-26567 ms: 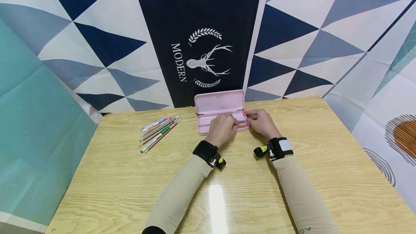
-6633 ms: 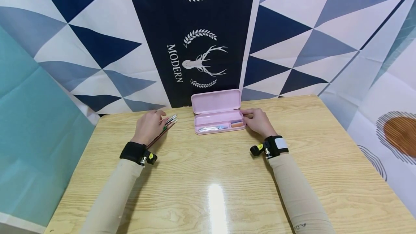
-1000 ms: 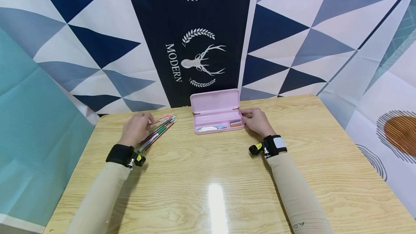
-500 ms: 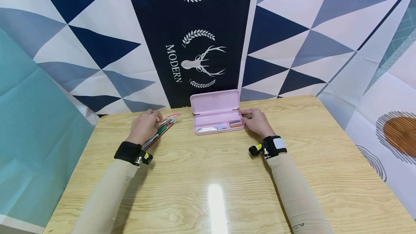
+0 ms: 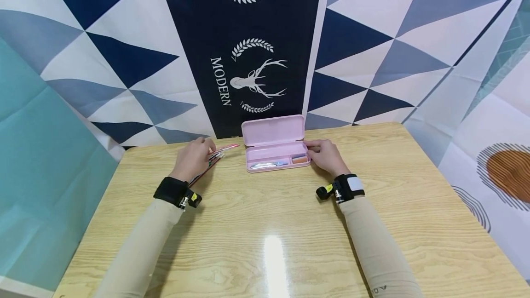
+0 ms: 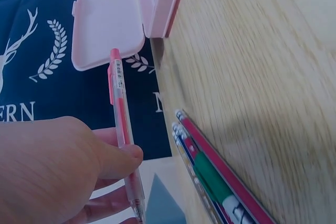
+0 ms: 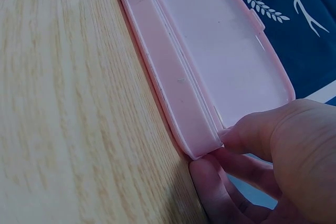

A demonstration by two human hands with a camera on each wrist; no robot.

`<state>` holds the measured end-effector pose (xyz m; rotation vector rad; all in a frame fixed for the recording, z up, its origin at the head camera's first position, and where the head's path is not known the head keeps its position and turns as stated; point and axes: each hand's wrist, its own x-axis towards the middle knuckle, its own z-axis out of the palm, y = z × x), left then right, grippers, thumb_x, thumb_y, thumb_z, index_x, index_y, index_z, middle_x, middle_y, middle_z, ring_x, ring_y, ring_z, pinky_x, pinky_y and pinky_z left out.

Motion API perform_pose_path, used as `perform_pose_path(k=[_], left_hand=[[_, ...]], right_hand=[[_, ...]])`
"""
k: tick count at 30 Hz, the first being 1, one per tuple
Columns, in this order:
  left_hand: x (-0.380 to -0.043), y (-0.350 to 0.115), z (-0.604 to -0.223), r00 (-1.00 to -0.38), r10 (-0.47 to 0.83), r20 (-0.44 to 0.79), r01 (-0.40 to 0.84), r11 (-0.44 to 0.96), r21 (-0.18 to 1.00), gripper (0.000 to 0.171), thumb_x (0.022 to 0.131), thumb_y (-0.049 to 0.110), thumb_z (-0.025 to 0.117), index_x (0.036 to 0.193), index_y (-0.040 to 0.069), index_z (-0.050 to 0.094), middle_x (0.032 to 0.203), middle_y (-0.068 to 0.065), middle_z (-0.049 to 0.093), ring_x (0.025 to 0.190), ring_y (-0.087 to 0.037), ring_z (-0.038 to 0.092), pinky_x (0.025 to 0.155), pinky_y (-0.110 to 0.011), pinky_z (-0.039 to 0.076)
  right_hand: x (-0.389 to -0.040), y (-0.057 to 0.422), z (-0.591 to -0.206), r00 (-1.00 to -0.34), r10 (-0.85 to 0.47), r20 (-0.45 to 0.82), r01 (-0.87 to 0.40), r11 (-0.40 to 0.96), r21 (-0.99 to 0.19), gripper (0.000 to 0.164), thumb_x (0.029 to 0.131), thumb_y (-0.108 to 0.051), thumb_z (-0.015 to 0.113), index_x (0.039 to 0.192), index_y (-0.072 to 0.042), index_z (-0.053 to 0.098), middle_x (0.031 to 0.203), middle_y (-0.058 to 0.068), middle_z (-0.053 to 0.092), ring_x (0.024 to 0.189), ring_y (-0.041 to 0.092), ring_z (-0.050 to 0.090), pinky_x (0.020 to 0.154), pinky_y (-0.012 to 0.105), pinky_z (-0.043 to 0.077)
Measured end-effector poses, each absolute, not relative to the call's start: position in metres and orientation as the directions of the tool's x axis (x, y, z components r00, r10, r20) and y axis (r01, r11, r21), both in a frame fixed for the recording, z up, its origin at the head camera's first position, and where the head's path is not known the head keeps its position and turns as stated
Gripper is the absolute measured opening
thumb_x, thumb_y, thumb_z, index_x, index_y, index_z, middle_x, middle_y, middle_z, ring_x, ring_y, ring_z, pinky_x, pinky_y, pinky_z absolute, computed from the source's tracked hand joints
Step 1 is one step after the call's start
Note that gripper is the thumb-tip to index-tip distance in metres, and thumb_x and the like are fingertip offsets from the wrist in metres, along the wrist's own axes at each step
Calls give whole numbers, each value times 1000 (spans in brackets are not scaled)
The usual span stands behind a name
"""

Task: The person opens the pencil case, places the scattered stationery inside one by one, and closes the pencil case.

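Observation:
My left hand pinches a pink pen between thumb and fingers, its clear barrel pointing toward the case in the left wrist view. Below that hand lie several pencils and a green-banded pen, partly hidden by it in the head view. A pink pencil case stands with its lid up at the table's back. In its front section sit a slim blue-and-white item and an orange-and-blue block. My right hand grips the case's right end, thumb on the rim.
The wooden table runs up to a patterned cloth backdrop right behind the case. A teal cloth hangs along the left side.
My left hand has lifted the pink pen off the pile and moved right toward the case. Since the oldest frame, the blue-and-white item went from the pile into the case. The right hand stays.

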<state>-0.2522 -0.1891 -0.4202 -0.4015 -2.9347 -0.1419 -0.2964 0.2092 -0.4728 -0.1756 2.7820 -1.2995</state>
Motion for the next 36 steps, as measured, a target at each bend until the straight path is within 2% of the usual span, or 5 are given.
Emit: perform_pose_path(k=[6,10,20,27,36], left_hand=[[-255,-183,-421,-934,284,216,306,949,75,20,86,8,73,105,12,70,97,-12,68,87,-30,66,65,-47,58],[-257,-176,-421,-930,290,224,318,942,102,20,84,10,76,104,12,72,93,-11,67,82,-29,64,64,-45,57],[-261,-160,-419,-921,311,234,342,934,107,23,84,4,74,106,12,72,88,-9,65,77,-26,62,63,-41,55],[-266,-147,-413,-894,352,278,390,916,94,21,86,3,70,105,11,73,91,-10,69,76,-26,64,63,-40,56],[-270,-132,-411,-879,379,289,420,903,94,20,86,3,70,104,11,74,92,-11,70,81,-30,66,67,-43,56]], right_hand=[[-296,209,-473,-991,-131,-10,-76,636,-768,36,97,-12,61,133,-10,65,136,19,64,113,31,65,94,49,54],[-297,209,-473,-993,-121,-11,-69,641,-764,36,97,-13,61,133,-11,66,137,18,64,112,31,64,92,48,53],[-297,210,-473,-992,-122,-18,-66,645,-761,37,97,-12,60,134,-9,65,140,21,60,116,35,62,97,53,52],[-297,208,-473,-993,-111,-27,-52,644,-764,37,97,-13,61,134,-12,66,141,19,60,112,32,63,93,48,53],[-298,209,-472,-992,-128,-6,-78,644,-761,37,96,-12,62,133,-10,65,140,22,60,118,34,62,93,49,52]])
